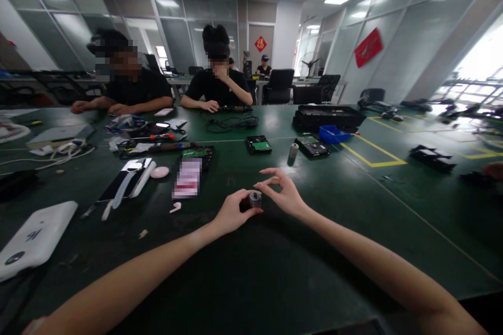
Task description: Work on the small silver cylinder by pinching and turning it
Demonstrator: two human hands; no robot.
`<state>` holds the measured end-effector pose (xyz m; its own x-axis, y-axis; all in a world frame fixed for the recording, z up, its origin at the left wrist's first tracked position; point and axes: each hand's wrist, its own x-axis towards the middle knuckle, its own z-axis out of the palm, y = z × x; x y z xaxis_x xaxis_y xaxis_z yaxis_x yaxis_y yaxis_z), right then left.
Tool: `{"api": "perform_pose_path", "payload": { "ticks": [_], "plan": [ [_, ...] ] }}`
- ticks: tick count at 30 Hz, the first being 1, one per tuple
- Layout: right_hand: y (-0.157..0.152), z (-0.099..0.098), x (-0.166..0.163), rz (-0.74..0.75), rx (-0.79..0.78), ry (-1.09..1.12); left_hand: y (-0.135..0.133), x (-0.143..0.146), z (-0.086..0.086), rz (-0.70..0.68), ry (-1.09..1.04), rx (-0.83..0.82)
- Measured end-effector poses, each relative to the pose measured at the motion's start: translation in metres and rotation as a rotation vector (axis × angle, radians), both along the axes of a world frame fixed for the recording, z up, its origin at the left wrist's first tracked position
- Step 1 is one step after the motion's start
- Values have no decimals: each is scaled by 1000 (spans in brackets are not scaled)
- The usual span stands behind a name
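My left hand (233, 212) is curled around a small grey metal cylinder (255, 199), holding it on the dark green table (314, 251). My right hand (283, 192) hovers just to its right, thumb and forefinger pinched near the cylinder's top and the other fingers spread. Whether the pinch holds anything is too small to tell. A second small grey cylinder (293, 151) stands upright farther back on the table.
Two seated people in black rest their arms on the far edge. Hard drives (258, 144), a screwdriver (157, 137), cables, a white earbud (175, 208), a white device (35, 238) at left, a blue bin (334, 134) and black trays lie around. Yellow tape marks the right side.
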<state>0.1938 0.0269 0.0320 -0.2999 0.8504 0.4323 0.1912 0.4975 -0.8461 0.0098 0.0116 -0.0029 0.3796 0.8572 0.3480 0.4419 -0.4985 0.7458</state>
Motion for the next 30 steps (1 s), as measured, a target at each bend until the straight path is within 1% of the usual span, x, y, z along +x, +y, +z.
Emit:
{"api": "perform_pose_path", "payload": {
  "ticks": [2,4,6,8,10,12,14,17,19,21,24,25,27,30],
  "plan": [
    [-3,-1,-2,81,17,-39,1,-1,-2,10,4,-8],
    [-6,-2,-6,110,27,-72,1,-1,-3,9,6,-10],
    [-5,-2,-9,68,27,-57,1,-1,-2,5,0,1],
    [4,-1,-5,18,27,12,0,-1,1,5,2,8],
    [20,-1,9,-27,23,95,-2,0,4,5,16,0],
    [40,-5,32,-90,6,126,-3,0,7,-1,25,-23],
    [57,-14,59,-167,-40,34,-4,0,9,-8,21,-45],
    [72,-32,90,-157,-105,-77,-4,-1,10,-15,13,-58],
    [73,-39,97,-131,-127,-92,-3,-1,10,-15,17,-61],
    [68,-39,91,-129,-128,-86,-2,-1,9,-15,20,-66],
    [52,-25,65,-109,-93,-6,-1,-1,7,-20,8,-72],
    [45,-19,53,-77,-77,47,-1,-1,6,-20,3,-70],
    [30,-9,30,43,-77,126,-1,-1,6,-13,1,-55],
    [13,-2,4,180,-124,156,1,-1,3,6,6,-29]
  ]
}}
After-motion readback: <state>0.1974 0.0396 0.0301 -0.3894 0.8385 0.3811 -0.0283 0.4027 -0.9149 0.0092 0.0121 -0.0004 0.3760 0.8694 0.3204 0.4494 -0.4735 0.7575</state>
